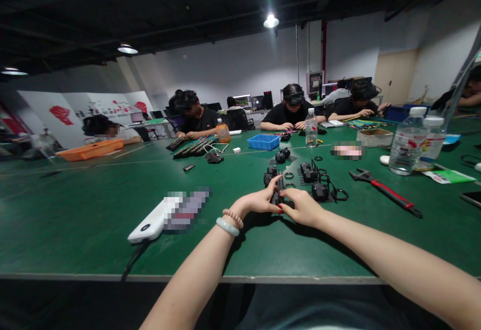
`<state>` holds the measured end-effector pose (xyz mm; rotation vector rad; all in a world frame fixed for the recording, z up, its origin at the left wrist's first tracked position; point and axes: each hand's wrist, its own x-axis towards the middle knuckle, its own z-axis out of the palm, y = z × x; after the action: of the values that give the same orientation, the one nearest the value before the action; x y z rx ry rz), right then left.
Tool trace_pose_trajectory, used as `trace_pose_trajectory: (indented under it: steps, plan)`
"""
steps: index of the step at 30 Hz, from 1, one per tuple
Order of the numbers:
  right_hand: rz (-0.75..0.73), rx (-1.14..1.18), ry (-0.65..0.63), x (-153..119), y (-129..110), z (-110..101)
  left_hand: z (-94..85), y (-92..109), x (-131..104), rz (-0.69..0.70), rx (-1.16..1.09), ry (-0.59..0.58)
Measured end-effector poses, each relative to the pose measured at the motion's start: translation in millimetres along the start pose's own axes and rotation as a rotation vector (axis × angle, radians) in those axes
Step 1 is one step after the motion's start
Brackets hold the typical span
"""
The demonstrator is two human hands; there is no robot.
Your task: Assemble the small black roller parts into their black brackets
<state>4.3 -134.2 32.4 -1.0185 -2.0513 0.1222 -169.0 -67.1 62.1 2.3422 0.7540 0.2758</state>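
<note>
My left hand [261, 201], with a bracelet and a bangle at the wrist, grips a small black plastic part [277, 197] between thumb and fingers. From the other side, my right hand [303, 206] pinches the same part. My fingers cover much of it, so its exact kind does not show. Just beyond my hands lie similar black parts [308, 172] and another black piece [320, 192] beside my right hand. Black rings [288, 175] lie among them on the green table [240, 250].
An adjustable wrench [391, 192] with a red and black handle lies to the right, near water bottles [408, 144]. At left is a white power bank [156, 219] with a cable. A blue tray [263, 142] stands farther back. Several people work across the table.
</note>
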Motion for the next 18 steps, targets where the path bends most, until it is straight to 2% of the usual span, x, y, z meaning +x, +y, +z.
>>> trace_pose_trajectory:
  steps: [4,8,14,18]
  plan:
    - [0.012,-0.044,0.057,1.8,-1.0,-8.6,0.4,3.0,0.0,-0.013,0.009,0.009]
    - [0.017,-0.046,0.085,3.7,-4.9,-5.8,0.1,1.3,0.3,0.0,0.001,0.016]
    - [-0.054,0.003,-0.05,1.3,-10.4,-7.4,1.0,-3.0,0.8,0.009,0.005,0.009]
    - [-0.049,-0.051,-0.027,-0.9,-11.3,-15.5,0.8,-3.2,0.8,-0.02,0.024,0.009]
